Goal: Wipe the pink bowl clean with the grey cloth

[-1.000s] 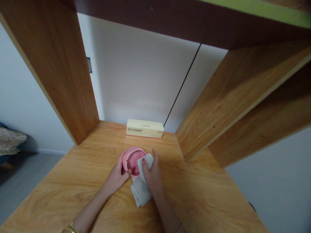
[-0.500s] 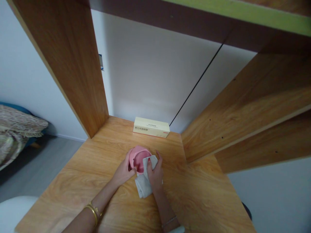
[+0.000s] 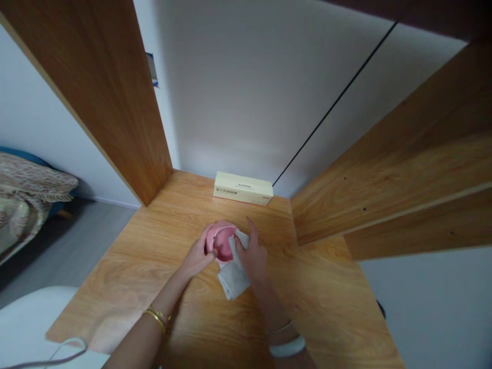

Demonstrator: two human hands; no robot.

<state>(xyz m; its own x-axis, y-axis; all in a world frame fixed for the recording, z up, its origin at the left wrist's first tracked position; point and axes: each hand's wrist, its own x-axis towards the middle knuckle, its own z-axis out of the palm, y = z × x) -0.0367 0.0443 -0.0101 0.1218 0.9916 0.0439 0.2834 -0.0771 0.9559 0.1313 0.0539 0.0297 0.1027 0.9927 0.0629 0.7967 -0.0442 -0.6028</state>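
Observation:
My left hand [image 3: 198, 254] grips the left side of a round pink bowl-like dish [image 3: 224, 243], thumb over its near rim and fingers around the outside. The dish is tilted so its inside faces me. At its right side, my right hand [image 3: 252, 257] pinches a light grey cloth [image 3: 234, 278] against the rim, with the index finger raised. The lower part of the cloth hangs below the dish. Whether the dish rests on the wooden table [image 3: 184, 318] or is held just above it, I cannot tell.
A long cream box [image 3: 243, 188] lies at the back of the table against the wall. Wooden panels rise on the left [image 3: 96, 92] and right [image 3: 384, 169]. A white chair [image 3: 34, 320] with a cable [image 3: 73, 342] is at the lower left.
My right hand has shifted slightly right and turned, drawing the cloth along the dish's right rim. My left hand keeps its hold. The camera view has tilted a little downward.

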